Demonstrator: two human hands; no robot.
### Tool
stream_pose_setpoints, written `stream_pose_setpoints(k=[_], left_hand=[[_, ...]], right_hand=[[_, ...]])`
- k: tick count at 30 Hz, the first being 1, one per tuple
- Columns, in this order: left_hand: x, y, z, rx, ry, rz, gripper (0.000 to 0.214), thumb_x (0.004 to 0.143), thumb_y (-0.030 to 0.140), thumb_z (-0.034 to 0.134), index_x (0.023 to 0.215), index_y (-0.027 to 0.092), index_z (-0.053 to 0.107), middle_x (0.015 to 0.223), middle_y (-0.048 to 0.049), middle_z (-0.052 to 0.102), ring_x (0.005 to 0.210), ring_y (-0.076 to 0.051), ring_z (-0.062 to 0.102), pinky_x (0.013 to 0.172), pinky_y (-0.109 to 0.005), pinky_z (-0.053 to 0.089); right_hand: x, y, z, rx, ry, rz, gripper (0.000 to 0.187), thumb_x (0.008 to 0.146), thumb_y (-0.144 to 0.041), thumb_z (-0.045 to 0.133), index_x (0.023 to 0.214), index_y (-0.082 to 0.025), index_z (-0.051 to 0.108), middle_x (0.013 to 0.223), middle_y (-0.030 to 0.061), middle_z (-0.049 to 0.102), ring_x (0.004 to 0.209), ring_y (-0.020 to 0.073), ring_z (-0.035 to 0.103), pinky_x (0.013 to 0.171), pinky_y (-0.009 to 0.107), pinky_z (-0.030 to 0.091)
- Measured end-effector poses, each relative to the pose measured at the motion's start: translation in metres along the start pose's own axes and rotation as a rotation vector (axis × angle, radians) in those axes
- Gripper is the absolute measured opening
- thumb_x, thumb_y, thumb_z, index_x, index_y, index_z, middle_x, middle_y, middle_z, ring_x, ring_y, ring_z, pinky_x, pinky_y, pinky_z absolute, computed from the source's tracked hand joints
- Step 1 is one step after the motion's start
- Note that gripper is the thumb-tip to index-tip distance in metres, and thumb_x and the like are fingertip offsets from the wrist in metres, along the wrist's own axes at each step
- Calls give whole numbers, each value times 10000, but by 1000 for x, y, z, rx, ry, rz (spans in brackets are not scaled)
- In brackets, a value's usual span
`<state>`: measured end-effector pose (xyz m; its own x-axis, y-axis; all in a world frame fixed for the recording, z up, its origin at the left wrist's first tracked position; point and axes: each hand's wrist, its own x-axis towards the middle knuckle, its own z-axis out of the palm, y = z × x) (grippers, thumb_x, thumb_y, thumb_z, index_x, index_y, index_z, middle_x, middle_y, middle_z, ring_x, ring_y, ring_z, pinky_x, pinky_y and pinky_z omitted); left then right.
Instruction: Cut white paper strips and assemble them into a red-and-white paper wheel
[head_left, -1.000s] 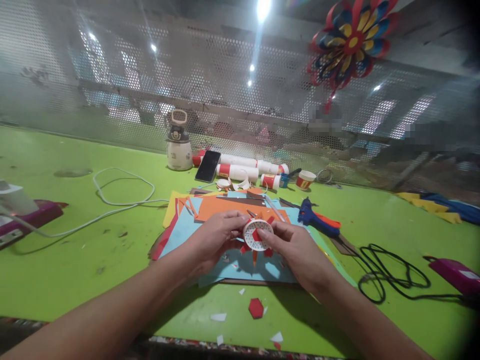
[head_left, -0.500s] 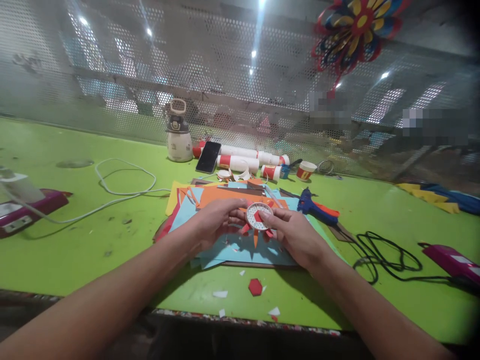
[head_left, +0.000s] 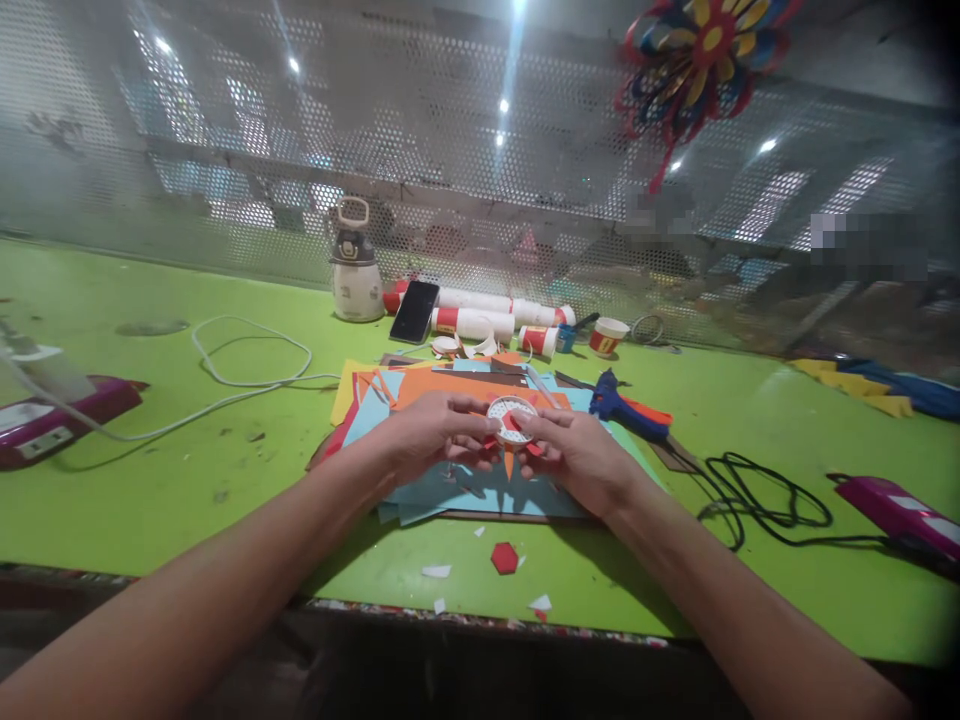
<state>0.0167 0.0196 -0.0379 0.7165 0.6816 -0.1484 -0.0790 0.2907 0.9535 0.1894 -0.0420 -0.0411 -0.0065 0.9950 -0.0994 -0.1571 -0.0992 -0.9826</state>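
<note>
Both hands hold a small round white disc with a red centre and red and orange paper points [head_left: 511,422], just above a stack of coloured paper sheets [head_left: 420,400]. My left hand [head_left: 433,438] pinches its left edge with closed fingers. My right hand [head_left: 574,452] grips its right side, fingers curled around it. A red paper hexagon [head_left: 505,557] lies on the green table [head_left: 187,480] in front of the sheets, among small white scraps.
A blue glue gun [head_left: 626,408] lies right of the sheets, a black cable [head_left: 757,495] beyond it. Behind stand a white bottle [head_left: 356,275], a phone [head_left: 415,311], glue tubes [head_left: 480,322] and a cup [head_left: 606,335]. Magenta devices [head_left: 52,420] sit at both sides. A perforated screen carries a paper pinwheel [head_left: 694,50].
Both hands have moved farther from me with the disc and lowered it toward the paper stack; the view has shifted so the table's near edge shows.
</note>
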Motion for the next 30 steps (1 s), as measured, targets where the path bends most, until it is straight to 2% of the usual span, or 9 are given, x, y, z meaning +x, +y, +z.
stream_pose_setpoints(k=[6,11,15,19,23,25,27,30], left_hand=[[1,0,-4,-48,8,11,102,675,131,689,748,69,656,693,-83,650,637,-160,635,669,-322,504],[2,-1,-4,-55,-13,37,94,696,140,657,761,74,670,691,-82,650,617,-150,623,648,-302,511],[2,-2,-3,-49,0,67,165,755,227,608,755,75,671,664,-75,627,597,-147,608,615,-297,514],[3,-3,-4,-5,1,83,216,765,293,624,757,82,669,684,-78,630,619,-147,614,622,-281,512],[4,-4,-6,8,20,41,201,756,291,636,777,93,665,688,-62,621,601,-137,603,569,-252,497],[4,-3,-6,18,34,57,199,750,296,647,808,106,661,713,-54,624,588,-119,583,547,-238,488],[3,-2,-4,29,28,98,202,751,307,652,828,120,652,744,-48,625,598,-107,565,549,-232,485],[-3,3,1,63,-2,182,184,770,312,638,858,150,633,813,-38,617,688,-121,576,592,-241,488]], right_hand=[[-1,-1,1,57,-21,-10,289,725,-385,716,773,-101,706,683,55,646,522,96,549,469,225,514],[1,2,0,96,-47,-11,258,750,-371,698,747,-113,697,629,30,623,515,96,554,465,216,522],[1,3,1,111,-52,-13,255,752,-367,699,774,-113,690,641,29,632,502,93,553,460,221,525],[1,2,2,120,-53,-24,261,748,-365,703,778,-107,686,687,39,647,497,85,553,451,213,519],[3,4,1,131,-79,-5,255,714,-360,730,752,-111,688,642,32,641,492,92,550,457,223,518],[3,4,1,141,-90,-5,282,745,-404,690,720,-123,687,609,21,627,496,98,543,464,237,517],[2,4,1,130,-81,-47,315,792,-435,631,720,-134,689,623,19,627,518,101,542,482,242,508],[-3,-2,1,38,-30,-181,269,828,-402,603,826,-150,697,746,34,656,617,110,569,562,243,494]])
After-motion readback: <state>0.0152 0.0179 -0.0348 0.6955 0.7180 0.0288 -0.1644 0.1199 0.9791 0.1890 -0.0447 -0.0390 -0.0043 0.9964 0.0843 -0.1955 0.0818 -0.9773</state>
